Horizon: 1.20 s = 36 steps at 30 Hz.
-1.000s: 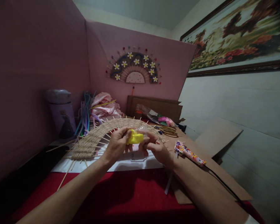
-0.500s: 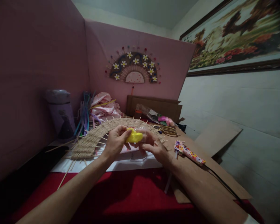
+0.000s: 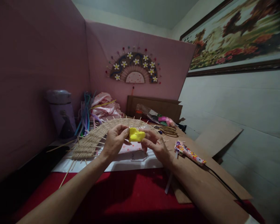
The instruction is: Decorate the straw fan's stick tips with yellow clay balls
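Two pink panels (image 3: 168, 62) are standing at back and left; one red-covered tabletop (image 3: 102, 183) is running below. One framed picture (image 3: 247, 39) is hanging at right. One woven arc (image 3: 86, 146) is lying on the tabletop: we're judging its weaving done where visible, sticks poking out, no flowers showing on it. One decorated fan (image 3: 135, 77) is hanging on the back panel, and we're counting ten white flowers (image 3: 136, 61) there. One purple bottle (image 3: 64, 119) is standing left; one glue gun (image 3: 190, 154) is lying right, unheld. Two hands are meeting over the arc's near side: the left hand's (image 3: 115, 140) grip is pinching one end of a single yellow lump (image 3: 137, 135), the right hand's (image 3: 160, 146) the other end, with clear film (image 3: 144, 127). The lump is staying off the tabletop, looking soft; we're judging its shaping unfinished.
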Available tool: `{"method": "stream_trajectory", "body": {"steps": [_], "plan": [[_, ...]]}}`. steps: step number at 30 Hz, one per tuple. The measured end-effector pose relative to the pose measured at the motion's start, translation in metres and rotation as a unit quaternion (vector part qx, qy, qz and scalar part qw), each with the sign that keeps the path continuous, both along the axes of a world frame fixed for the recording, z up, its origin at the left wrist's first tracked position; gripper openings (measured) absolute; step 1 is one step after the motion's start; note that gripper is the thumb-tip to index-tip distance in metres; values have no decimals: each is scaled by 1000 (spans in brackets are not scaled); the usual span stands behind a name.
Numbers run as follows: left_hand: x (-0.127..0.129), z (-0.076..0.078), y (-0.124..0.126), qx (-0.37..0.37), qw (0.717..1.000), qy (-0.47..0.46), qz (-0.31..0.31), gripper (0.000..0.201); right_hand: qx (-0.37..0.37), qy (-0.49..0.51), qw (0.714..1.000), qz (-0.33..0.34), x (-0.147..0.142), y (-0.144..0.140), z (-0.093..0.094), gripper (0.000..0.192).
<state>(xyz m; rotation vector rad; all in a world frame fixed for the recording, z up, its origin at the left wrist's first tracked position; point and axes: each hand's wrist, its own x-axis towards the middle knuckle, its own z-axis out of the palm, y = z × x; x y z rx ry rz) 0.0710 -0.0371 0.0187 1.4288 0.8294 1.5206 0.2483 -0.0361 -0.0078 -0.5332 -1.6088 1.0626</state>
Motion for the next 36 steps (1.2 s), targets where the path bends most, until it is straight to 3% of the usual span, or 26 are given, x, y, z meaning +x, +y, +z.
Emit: {"method": "stream_trajectory", "body": {"steps": [9, 22, 36], "plan": [[1, -3, -1, 33, 995, 90, 12, 18, -11, 58, 997, -58, 1, 10, -5, 23], [1, -3, 0, 28, 998, 59, 3, 14, -29, 47, 998, 8, -3, 7, -3, 32], [5, -7, -1, 26, 999, 46, 13, 17, 0, 29, 1000, -10, -2, 7, -3, 16]]}}
